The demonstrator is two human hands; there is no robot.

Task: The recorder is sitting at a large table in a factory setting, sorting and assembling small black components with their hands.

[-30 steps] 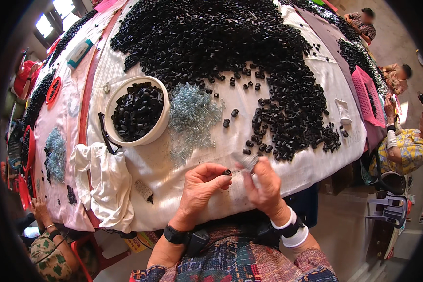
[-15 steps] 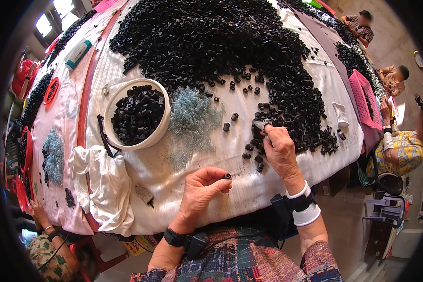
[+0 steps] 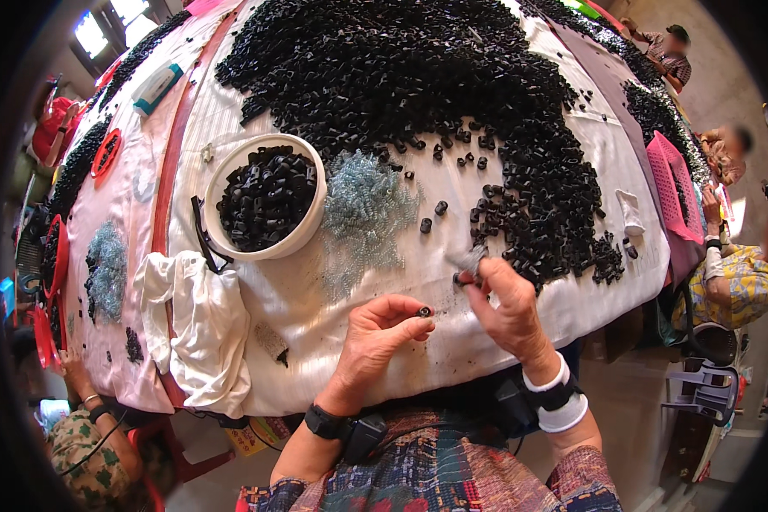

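"Since you're standing nearer the white tub (image 3: 319, 209), can you see what the left hand (image 3: 377, 335) has?"

"A small black cylinder (image 3: 424, 312), pinched between thumb and forefinger, a ringed end showing. It's on the near side of the tub, off to the worker's right."

"And the right hand (image 3: 508, 299)?"

"Farther right of the tub, partly closed, fingers bent round a grey thing (image 3: 468, 258). That's too blurred to make out, and I can't tell whether the hand grips anything else."

"What's inside the tub?"

"More black pieces (image 3: 267, 200), heaped well up. Just beside its right side there's a pile of pale blue coils (image 3: 363, 205)."

"And the big dark spread (image 3: 384, 68)?"

"Loose black parts, beyond the tub and curving round well to its right, toward that right hand."

"The crumpled white cloth (image 3: 194, 333)?"

"Nearer the worker than the tub, a bit to its left, lying on the tablecloth (image 3: 316, 337)."
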